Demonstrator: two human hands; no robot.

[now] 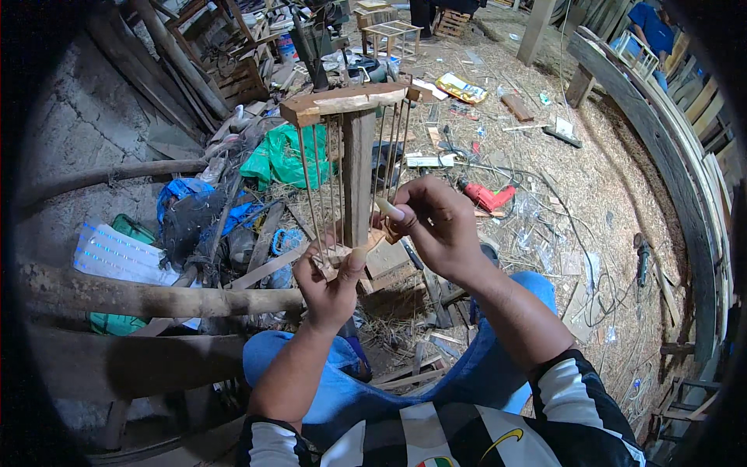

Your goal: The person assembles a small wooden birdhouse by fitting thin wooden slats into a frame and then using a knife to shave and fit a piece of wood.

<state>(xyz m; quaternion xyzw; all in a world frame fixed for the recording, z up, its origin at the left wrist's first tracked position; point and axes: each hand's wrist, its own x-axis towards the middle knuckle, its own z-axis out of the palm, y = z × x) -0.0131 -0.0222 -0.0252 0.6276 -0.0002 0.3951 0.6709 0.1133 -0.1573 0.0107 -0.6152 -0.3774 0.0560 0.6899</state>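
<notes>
Wooden frame [359, 175], two short bars joined by a post and thin rods, stands upright in the hands, just beyond the person's knees. At its lower left, the left hand [328, 282] closes thumb and fingers around the bottom bar. Beside its lower right, the right hand [445, 226] has thumb and forefinger drawn together near the rods; I cannot tell what they pinch. Offcuts and straw litter the ground below it. Left of the frame runs a rough pole [156, 296]; right of it lies a red drill [489, 196] on the shavings-strewn floor [545, 156]. Behind its left side slumps a green plastic bag [284, 159]. Well right stretches a long timber beam [652, 131]; beyond that, a person in blue [652, 27].
</notes>
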